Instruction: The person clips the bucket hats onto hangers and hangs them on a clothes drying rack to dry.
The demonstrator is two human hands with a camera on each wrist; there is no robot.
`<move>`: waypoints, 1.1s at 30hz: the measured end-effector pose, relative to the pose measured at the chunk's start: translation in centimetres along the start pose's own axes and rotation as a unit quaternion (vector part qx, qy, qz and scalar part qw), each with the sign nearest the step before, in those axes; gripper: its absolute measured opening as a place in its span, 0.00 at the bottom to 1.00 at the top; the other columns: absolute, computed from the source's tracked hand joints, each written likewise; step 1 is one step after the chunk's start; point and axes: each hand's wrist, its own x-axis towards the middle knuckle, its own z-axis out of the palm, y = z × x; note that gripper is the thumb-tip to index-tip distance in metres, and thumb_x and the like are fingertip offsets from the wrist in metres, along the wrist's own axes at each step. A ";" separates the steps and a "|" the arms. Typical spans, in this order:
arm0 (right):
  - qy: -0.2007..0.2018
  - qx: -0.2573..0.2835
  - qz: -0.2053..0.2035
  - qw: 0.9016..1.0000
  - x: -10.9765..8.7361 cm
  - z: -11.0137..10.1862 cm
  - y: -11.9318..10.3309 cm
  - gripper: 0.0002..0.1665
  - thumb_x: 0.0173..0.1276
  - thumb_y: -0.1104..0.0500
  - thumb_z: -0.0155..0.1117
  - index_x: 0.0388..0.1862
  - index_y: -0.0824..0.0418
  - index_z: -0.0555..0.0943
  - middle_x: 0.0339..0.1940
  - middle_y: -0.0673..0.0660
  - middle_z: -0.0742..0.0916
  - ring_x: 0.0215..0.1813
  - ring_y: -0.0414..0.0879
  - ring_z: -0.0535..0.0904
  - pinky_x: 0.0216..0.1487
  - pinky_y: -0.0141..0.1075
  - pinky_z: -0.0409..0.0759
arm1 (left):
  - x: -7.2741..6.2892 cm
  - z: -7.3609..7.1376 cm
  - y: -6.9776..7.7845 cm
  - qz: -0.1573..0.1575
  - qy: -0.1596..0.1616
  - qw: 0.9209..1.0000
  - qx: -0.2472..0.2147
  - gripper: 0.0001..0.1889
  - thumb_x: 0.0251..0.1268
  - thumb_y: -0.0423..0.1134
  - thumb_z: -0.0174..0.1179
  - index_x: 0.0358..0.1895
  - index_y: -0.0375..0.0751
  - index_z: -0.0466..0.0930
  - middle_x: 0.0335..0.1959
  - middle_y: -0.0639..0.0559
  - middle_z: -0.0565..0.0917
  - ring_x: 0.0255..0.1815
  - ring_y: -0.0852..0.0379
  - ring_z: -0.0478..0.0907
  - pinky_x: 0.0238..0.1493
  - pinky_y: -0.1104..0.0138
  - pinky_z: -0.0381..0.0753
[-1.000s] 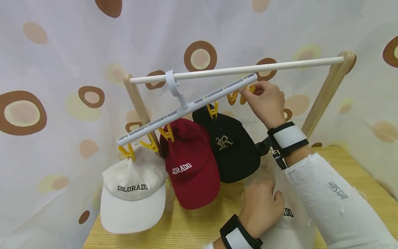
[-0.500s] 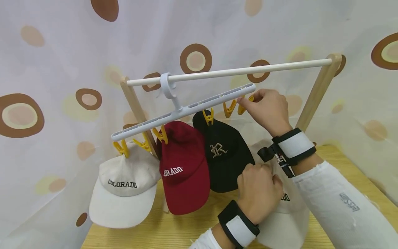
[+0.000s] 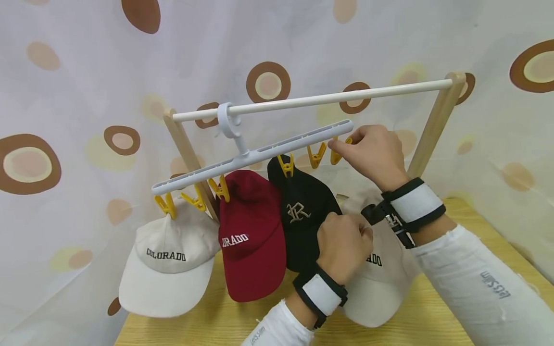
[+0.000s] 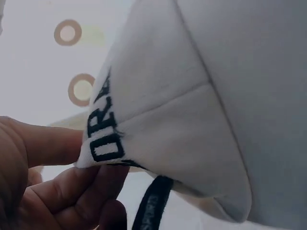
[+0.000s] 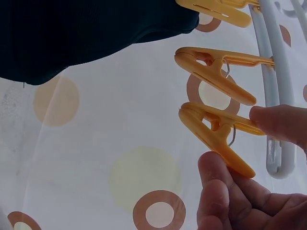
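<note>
My left hand [image 3: 346, 247] pinches a cream cap [image 3: 376, 283] by its crown. In the left wrist view, thumb and fingers hold the fabric beside the dark lettering [image 4: 108, 146], and a dark label strap [image 4: 153, 203] hangs below. Up at the right end of a white clip hanger [image 3: 268, 153], my right hand [image 3: 374, 151] pinches a yellow clip [image 5: 201, 129] between thumb and fingers; its jaws look closed with nothing in them. Another yellow clip [image 5: 216, 79] beside it holds nothing. A black cap [image 3: 303, 240] hangs close to the left hand, partly hidden by it.
A white cap [image 3: 170, 254] and a red cap [image 3: 255, 240] hang from clips on the hanger's left half. The hanger hooks over the white rod [image 3: 329, 99] of a wooden-ended rack [image 3: 434, 127]. A wooden tabletop [image 3: 207, 327] lies below, a patterned curtain [image 3: 303, 43] behind.
The left hand has risen and shifted left with the cream cap, toward the black cap. The hanger's right end sits lower in view, and the right hand has come down with it, still pinching the clip.
</note>
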 end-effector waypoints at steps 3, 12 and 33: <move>-0.001 0.000 -0.009 1.000 -0.1 -0.2 0.0 0.26 0.62 0.40 0.65 0.26 0.63 0.86 0.16 0.56 0.81 0.18 0.48 0.70 0.17 0.37 0.62 | 0.9 -0.2 -0.7 -0.037 -0.030 0.997 -0.054 0.19 0.60 0.40 0.64 0.10 0.51 0.77 0.07 0.61 0.68 0.13 0.66 0.63 0.14 0.74 0.54; 0.014 0.000 -0.031 0.999 -1.2 -0.4 0.5 0.24 0.61 0.45 0.67 0.19 0.64 0.84 0.10 0.54 0.78 0.14 0.46 0.67 0.15 0.36 0.57 | 2.8 0.8 -2.2 -0.114 -0.001 0.985 -0.130 0.28 0.62 0.41 0.63 0.06 0.48 0.61 0.06 0.61 0.57 0.06 0.68 0.53 0.10 0.74 0.47; 0.038 0.006 -0.014 0.999 -2.4 0.2 0.8 0.18 0.61 0.52 0.69 0.23 0.67 0.84 0.16 0.60 0.83 0.17 0.47 0.70 0.17 0.35 0.60 | 4.5 0.3 -0.9 -0.058 0.148 0.975 -0.157 0.18 0.60 0.39 0.64 0.13 0.46 0.73 0.09 0.57 0.72 0.11 0.69 0.64 0.15 0.80 0.53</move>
